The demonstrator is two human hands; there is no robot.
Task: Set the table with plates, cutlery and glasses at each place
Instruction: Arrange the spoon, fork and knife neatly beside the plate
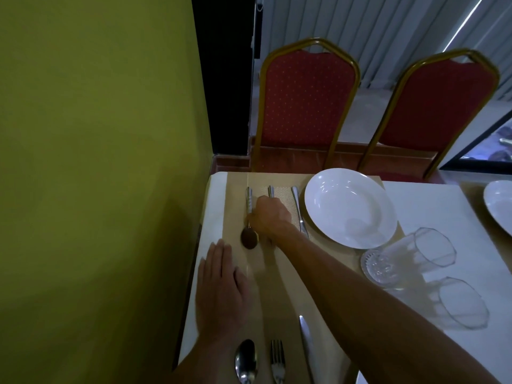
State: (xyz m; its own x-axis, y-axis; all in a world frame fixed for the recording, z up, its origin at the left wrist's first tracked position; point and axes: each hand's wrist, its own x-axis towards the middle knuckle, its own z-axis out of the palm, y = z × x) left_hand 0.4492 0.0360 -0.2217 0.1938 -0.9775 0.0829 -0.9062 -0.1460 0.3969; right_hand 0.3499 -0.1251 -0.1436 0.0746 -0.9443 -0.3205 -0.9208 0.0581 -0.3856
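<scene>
At the far place a white plate [349, 207] sits on a beige placemat [235, 184]. Left of it lie a knife [299, 209], a fork handle [271, 191] and a spoon [249, 236]. My right hand [270, 216] reaches across and pinches the spoon's neck, its fingers curled over the fork. My left hand [221, 289] presses flat on the table's left edge, fingers straight. Two clear glasses [399, 257] [460, 302] stand right of my forearm. At the near place lie a spoon [245, 361], a fork [277, 361] and a knife [306, 342].
A green wall [97, 176] runs close along the table's left edge. Two red chairs with gold frames [306, 106] [440, 112] stand behind the far edge. Another white plate [500, 203] shows at the right border on the white tablecloth [432, 206].
</scene>
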